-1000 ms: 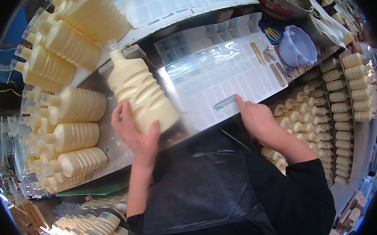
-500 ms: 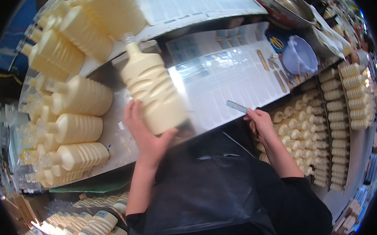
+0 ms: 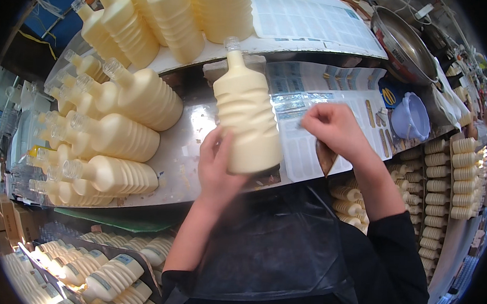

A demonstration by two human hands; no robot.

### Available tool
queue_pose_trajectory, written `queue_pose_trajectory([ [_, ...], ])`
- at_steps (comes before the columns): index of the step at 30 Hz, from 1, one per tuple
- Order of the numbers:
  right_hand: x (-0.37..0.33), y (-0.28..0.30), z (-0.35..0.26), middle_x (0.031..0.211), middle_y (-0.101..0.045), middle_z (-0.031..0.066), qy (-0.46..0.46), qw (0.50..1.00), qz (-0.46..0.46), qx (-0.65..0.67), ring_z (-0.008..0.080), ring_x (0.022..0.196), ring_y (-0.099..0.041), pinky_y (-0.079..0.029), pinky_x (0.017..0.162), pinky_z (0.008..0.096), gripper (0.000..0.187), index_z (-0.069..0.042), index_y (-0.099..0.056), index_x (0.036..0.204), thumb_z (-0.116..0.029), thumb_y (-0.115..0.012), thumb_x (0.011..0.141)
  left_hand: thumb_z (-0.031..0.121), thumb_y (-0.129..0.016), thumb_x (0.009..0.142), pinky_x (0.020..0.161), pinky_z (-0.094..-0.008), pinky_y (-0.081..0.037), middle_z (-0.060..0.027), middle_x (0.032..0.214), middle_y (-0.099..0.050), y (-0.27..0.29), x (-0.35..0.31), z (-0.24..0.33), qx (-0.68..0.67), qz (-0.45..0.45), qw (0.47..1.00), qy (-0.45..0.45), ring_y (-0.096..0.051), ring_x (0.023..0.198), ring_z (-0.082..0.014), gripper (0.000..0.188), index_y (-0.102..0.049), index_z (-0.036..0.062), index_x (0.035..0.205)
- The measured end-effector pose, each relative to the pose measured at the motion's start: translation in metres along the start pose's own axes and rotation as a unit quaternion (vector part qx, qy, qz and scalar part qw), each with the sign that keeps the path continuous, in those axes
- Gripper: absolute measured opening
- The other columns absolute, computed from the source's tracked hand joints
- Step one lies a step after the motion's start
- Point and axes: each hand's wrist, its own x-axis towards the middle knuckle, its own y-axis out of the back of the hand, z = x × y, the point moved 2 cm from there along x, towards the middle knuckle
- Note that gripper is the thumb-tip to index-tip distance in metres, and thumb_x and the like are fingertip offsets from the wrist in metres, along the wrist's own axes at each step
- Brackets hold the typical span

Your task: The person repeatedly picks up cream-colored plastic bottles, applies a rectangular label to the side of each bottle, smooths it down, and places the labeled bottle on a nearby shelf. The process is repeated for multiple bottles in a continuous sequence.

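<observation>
My left hand (image 3: 219,170) grips a cream ribbed plastic bottle (image 3: 247,115) from below and behind, holding it upright above the metal work surface (image 3: 184,153). My right hand (image 3: 335,130) is just right of the bottle with its fingers pinched together on a small clear label (image 3: 305,121), close to the bottle's side. Under the right hand lies a backing sheet of labels (image 3: 337,96). A dark apron covers my lap below.
Several cream bottles (image 3: 120,138) lie stacked at the left and more stand at the back. Rows of bottles (image 3: 450,183) fill a crate at the right. A pale blue cup (image 3: 411,115) and a metal bowl (image 3: 403,44) sit at the far right. Labelled bottles (image 3: 105,275) lie lower left.
My right hand came up off the label sheet with a label and moved left to the bottle. My left hand lifted the bottle higher and more upright.
</observation>
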Motion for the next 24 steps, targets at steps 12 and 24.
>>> queue_pose_trajectory([
  [12, 0.082, -0.031, -0.037, 0.075, -0.063, -0.0049, 0.000, 0.990, -0.041, 0.132, 0.0010, 0.067, -0.053, -0.043, 0.061, 0.0200, 0.013, -0.003, -0.070, 0.087, -0.016, -0.067, 0.093, 0.030, -0.061, 0.096, 0.098, -0.0408, -0.048, -0.0186, 0.133, -0.051, 0.007, 0.068, -0.010, -0.228, 0.079, 0.943, 0.230, -0.055, 0.112, -0.0262, 0.059, -0.048, -0.0006, 0.145],
  [24, 0.078, -0.025, -0.032, 0.077, -0.065, -0.0037, 0.013, 0.994, -0.052, 0.096, 0.0009, 0.071, -0.055, -0.045, 0.062, 0.0205, 0.013, 0.001, -0.069, 0.088, -0.012, -0.067, 0.092, 0.012, -0.070, 0.094, 0.095, -0.0285, -0.050, -0.0060, 0.117, -0.060, -0.011, 0.105, -0.023, -0.414, 0.098, 0.818, 0.388, -0.060, 0.104, -0.0130, 0.036, -0.060, 0.0009, 0.127],
])
